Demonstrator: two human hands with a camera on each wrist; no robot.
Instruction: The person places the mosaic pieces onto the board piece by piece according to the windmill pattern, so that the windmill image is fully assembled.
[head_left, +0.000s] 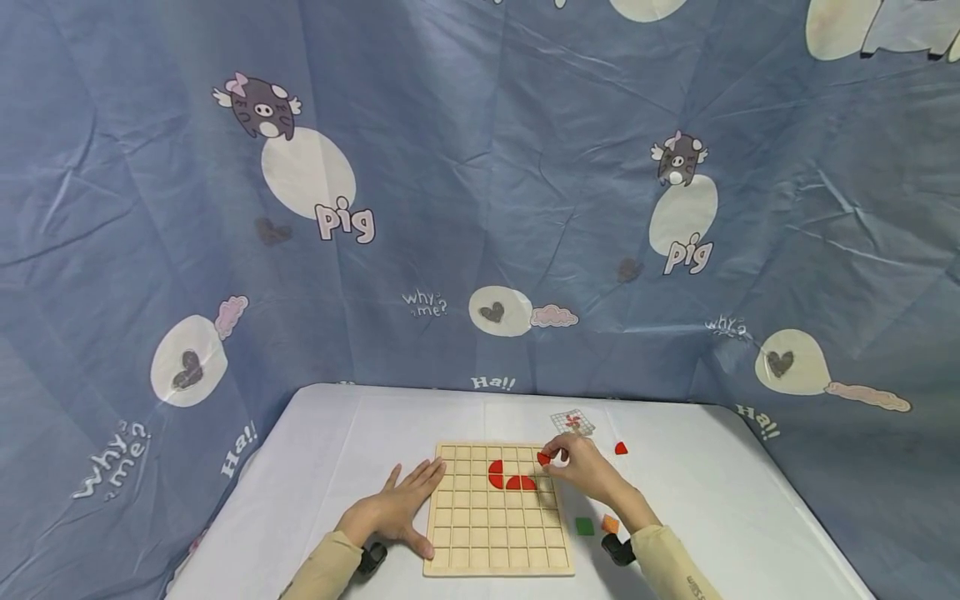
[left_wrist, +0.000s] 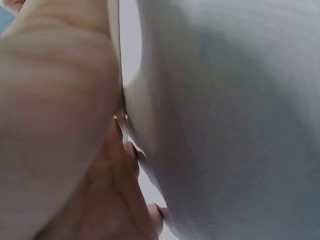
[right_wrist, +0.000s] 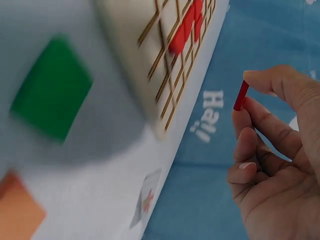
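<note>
pinching a red piece at the far right of a wooden grid board
using thumb and fingers of the right hand; spreading the left hand wide along the board's left edge; showing other red pieces on the board's far half, a loose red wedge to its right, green tile and orange tile beside its right edge, printed sheet past its far right corner.

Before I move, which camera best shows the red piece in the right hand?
The right wrist view: the red piece looks larger there, edge-on, pinched in the right hand. The head view shows it small, near the far right corner of the board. The left wrist view misses it.
</note>
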